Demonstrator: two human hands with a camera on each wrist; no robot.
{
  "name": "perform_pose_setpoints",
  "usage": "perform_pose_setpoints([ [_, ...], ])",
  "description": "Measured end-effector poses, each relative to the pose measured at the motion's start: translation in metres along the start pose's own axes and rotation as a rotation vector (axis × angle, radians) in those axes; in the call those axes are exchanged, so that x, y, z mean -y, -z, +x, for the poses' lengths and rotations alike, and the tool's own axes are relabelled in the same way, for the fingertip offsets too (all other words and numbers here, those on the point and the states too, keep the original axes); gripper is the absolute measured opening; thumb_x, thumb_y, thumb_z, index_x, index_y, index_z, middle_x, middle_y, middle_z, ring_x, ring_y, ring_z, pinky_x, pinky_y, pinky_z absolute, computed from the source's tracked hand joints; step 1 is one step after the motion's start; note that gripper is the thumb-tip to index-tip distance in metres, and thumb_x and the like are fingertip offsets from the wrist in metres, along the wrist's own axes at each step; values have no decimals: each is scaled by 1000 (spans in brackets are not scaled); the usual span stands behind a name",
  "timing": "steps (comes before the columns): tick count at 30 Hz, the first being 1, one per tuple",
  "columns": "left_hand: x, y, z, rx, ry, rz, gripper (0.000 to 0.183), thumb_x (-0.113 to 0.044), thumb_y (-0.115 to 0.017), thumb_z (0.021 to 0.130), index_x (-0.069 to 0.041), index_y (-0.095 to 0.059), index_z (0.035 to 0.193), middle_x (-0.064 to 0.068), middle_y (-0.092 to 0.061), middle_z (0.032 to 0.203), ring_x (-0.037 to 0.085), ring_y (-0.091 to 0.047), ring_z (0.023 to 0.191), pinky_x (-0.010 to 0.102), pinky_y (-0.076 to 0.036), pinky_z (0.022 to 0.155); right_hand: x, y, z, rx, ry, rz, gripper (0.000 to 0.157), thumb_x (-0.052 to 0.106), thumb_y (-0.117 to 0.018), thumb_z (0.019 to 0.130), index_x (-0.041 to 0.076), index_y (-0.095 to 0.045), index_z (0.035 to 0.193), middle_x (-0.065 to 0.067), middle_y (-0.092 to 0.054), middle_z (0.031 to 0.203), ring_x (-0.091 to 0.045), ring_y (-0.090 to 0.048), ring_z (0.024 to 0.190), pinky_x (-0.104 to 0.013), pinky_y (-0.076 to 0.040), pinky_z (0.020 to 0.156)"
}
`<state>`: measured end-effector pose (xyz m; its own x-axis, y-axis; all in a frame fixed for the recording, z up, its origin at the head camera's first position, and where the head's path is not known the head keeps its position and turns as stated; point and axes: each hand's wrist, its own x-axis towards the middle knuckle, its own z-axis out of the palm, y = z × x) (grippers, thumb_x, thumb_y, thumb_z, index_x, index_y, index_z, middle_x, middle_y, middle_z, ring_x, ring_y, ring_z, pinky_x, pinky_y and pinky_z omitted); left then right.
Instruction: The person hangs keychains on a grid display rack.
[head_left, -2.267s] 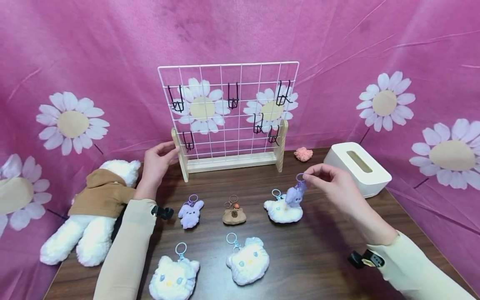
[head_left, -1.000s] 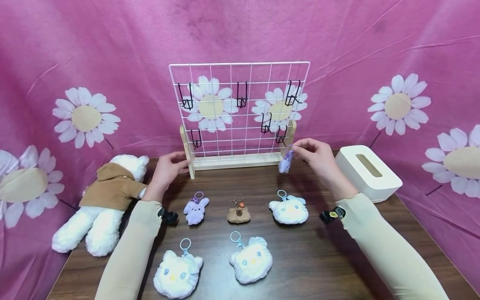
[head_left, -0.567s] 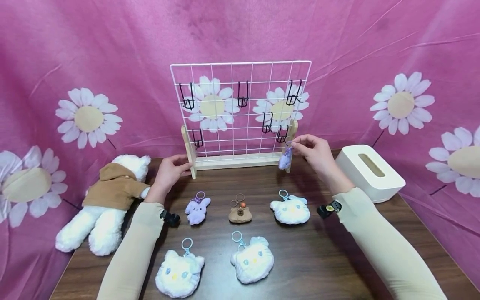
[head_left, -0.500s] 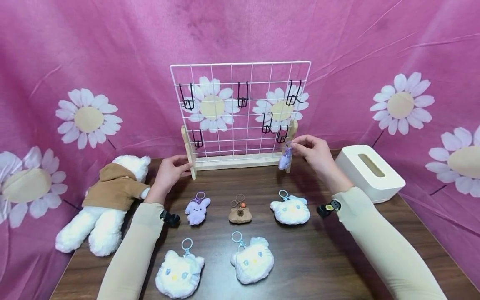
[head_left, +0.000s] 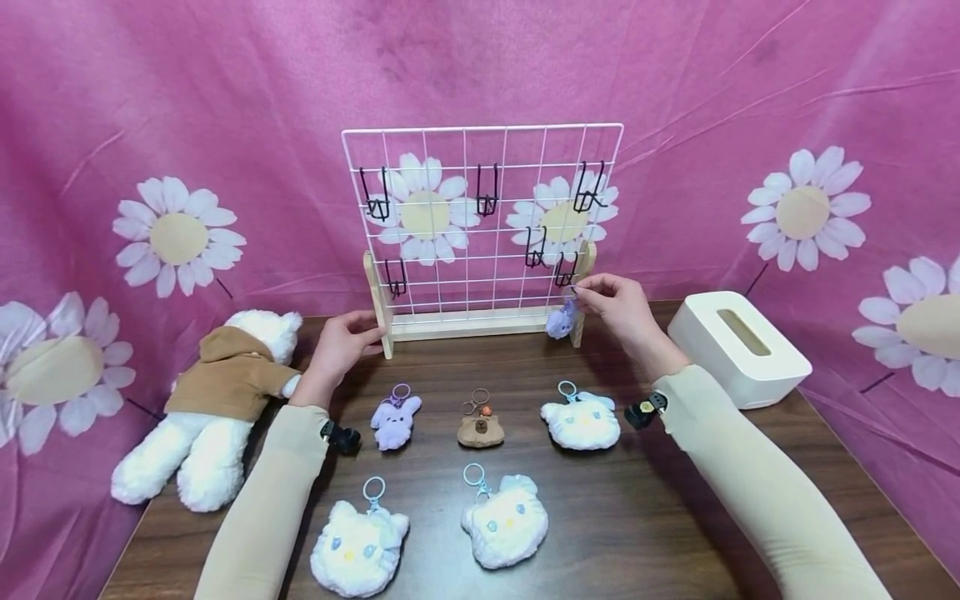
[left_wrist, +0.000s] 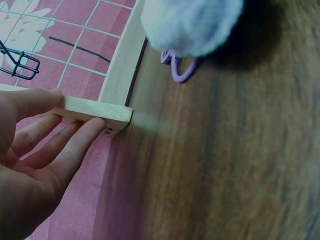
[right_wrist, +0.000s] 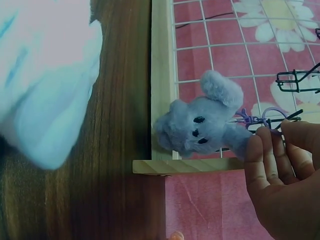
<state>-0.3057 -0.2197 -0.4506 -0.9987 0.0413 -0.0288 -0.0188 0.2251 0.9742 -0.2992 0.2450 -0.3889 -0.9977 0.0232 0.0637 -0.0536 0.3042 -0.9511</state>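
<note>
My left hand [head_left: 341, 346] grips the left wooden upright [left_wrist: 92, 109] of a white wire grid rack [head_left: 465, 131], thumb on one face and fingers on the other. My right hand [head_left: 618, 308] pinches the purple ring [right_wrist: 274, 114] of a purple plush puppy keychain [head_left: 561, 321] between thumb and fingertips. The plush hangs in front of the rack's right upright. In the right wrist view the ring overlaps a black hook [right_wrist: 282, 121], the lowest right one on the grid; fingers hide part of the ring.
On the table lie another purple keychain [head_left: 393, 425], a brown capybara-like one [head_left: 480, 430] and white cat keychains [head_left: 581, 421], [head_left: 358, 550], [head_left: 506, 525]. A white tissue box [head_left: 742, 350] stands right; a white plush bear in a brown hoodie [head_left: 217, 400] lies left.
My right hand has carried the purple puppy keychain from above the right white cat keychain up to the rack's lower right hook, lately shifting slightly left. My left hand stays on the upright.
</note>
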Motion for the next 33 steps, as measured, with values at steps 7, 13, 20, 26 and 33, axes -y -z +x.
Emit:
perform_pose_setpoints([
  [7, -3, 2, -2, 18, 12, -7, 53, -3, -70, 109, 13, -54, 156, 39, -61, 151, 7, -78, 95, 41, -71, 102, -2, -5, 6, -27, -3, 13, 32, 20, -71, 112, -7, -71, 130, 9, -73, 99, -4, -74, 92, -23, -70, 91],
  [13, -5, 1, -2, 33, 27, -38, 54, -3, -70, 109, 13, -52, 158, 40, -58, 154, 4, -76, 94, 40, -70, 104, -1, -8, 7, -61, -8, 13, 30, 18, -72, 112, -7, -72, 128, 9, -73, 95, -7, -75, 90, -27, -71, 91],
  [20, -2, -1, -2, 34, 32, -28, 54, -3, -70, 109, 13, -52, 158, 40, -58, 154, 8, -78, 96, 40, -70, 103, 1, -7, 4, -63, -14, 17, 32, 17, -71, 112, -10, -71, 129, 5, -73, 98, -7, -75, 89, -26, -72, 91],
  [26, -2, -1, -2, 32, 28, -15, 55, -3, -70, 110, 13, -52, 158, 39, -58, 154, 15, -80, 100, 42, -70, 104, 3, -3, 2, -61, -11, -4, 34, 18, -73, 111, -9, -72, 132, 6, -73, 99, -7, -74, 90, -16, -69, 84],
  [33, -1, 1, -2, 37, 26, -22, 54, -3, -69, 110, 13, -52, 159, 39, -57, 155, 18, -81, 103, 40, -70, 104, 3, 1, 0, -52, -20, -7, 35, 16, -72, 111, -8, -71, 136, 5, -73, 103, -5, -75, 93, -12, -67, 84],
])
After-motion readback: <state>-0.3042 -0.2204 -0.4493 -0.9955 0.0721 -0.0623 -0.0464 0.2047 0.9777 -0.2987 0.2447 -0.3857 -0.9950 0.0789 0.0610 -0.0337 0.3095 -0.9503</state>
